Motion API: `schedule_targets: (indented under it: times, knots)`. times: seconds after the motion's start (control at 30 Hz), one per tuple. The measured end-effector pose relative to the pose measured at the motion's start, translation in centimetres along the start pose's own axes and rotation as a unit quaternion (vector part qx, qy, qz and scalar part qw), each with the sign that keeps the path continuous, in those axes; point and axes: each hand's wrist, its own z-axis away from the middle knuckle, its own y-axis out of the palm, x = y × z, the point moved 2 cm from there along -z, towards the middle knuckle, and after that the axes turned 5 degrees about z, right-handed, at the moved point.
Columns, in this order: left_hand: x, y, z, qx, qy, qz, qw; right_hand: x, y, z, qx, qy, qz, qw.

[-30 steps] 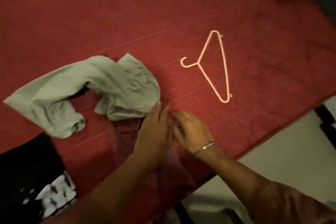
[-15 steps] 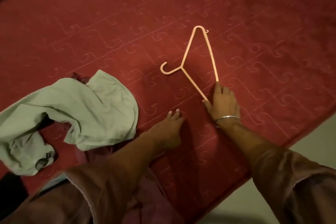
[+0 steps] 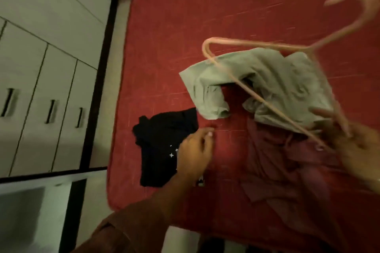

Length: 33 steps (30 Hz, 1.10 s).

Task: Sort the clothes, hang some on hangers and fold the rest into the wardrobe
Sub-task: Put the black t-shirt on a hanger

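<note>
Thin pink plastic hanger point(image 3: 257, 92), triangular with a curved hook, is held in the air above the red textured bedspread point(image 3: 226, 16), motion-blurred. Right hand point(image 3: 357, 146) grips its lower corner, fingers curled round the bar. Under the hanger lies a crumpled pale green cloth garment point(image 3: 273, 86); just below that, a rumpled maroon garment point(image 3: 287, 166). Left hand point(image 3: 195, 154) hovers beside a black garment with white specks point(image 3: 162, 139), fingers loosely curled, holding nothing. White panelled wardrobe doors point(image 3: 41, 68) stand left of the bedspread.
</note>
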Motion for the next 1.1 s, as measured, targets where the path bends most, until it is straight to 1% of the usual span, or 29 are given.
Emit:
schedule_targets:
  times: [0.03,0.07,0.1,0.13,0.17,0.23,0.27,0.33,0.37,0.4,0.5,0.63,0.77,0.87,0.93,1.0,1.07,1.1]
  knots:
    - [2.3,-1.5,0.0,-0.001,-0.014,-0.019,1.0,0.2,3.2,0.7,0.054,-0.001,-0.032,0.998]
    - [4.2,-2.8,-0.3,0.004,-0.019,-0.041,0.999,1.6,6.8,0.9,0.082,0.009,-0.034,0.996]
    - [5.7,-3.7,-0.7,0.012,-0.016,-0.067,0.998,2.4,9.6,0.7,0.114,-0.003,-0.017,0.993]
    - [7.2,-4.4,-1.3,0.02,-0.006,-0.095,0.995,2.9,12.6,0.7,0.134,-0.029,0.03,0.99]
    - [8.7,-4.8,-2.3,0.032,0.007,-0.121,0.992,2.6,14.7,0.3,0.148,-0.047,0.043,0.987]
    - [11.3,-4.8,-4.9,0.075,0.03,-0.177,0.981,1.8,17.7,-1.0,0.153,-0.024,0.048,0.987]
    - [12.2,-4.7,-6.3,0.112,0.035,-0.208,0.971,1.4,18.6,-1.7,0.146,-0.017,0.057,0.988]
    - [13.7,-4.5,-8.6,0.191,0.018,-0.252,0.949,0.7,20.5,-2.2,0.14,-0.002,0.066,0.988]
    - [14.3,-4.5,-9.3,0.211,0.011,-0.265,0.941,0.1,21.4,-2.4,0.14,0.001,0.056,0.989]
    - [14.6,-4.5,-9.9,0.207,0.014,-0.282,0.937,-0.1,22.0,-2.4,0.139,0.009,0.05,0.989]
    - [14.3,-5.5,-10.1,0.129,0.057,-0.335,0.932,-0.7,23.1,-2.9,0.122,0.028,0.05,0.991]
    - [15.2,-6.5,-8.2,0.065,0.143,-0.305,0.939,-1.0,23.7,-3.3,0.074,0.035,0.058,0.995]
    - [17.3,-6.8,-6.7,0.0,0.162,-0.261,0.952,-0.8,24.4,-4.0,0.065,0.022,0.074,0.995]
    - [17.9,-6.5,-6.7,0.015,0.16,-0.213,0.964,-0.3,24.9,-4.4,0.07,-0.003,0.097,0.993]
    - [17.8,-6.1,-6.9,0.033,0.136,-0.196,0.971,-0.2,25.2,-4.6,0.063,-0.025,0.112,0.991]
    - [17.7,-5.8,-7.1,0.045,0.115,-0.235,0.964,-0.3,25.4,-4.8,0.051,-0.037,0.116,0.991]
    - [17.8,-5.5,-7.2,0.059,0.114,-0.284,0.95,-0.6,25.7,-4.9,0.059,-0.04,0.116,0.991]
    - [17.8,-5.4,-7.3,0.068,0.113,-0.29,0.948,-0.7,25.8,-4.9,0.066,-0.044,0.121,0.99]
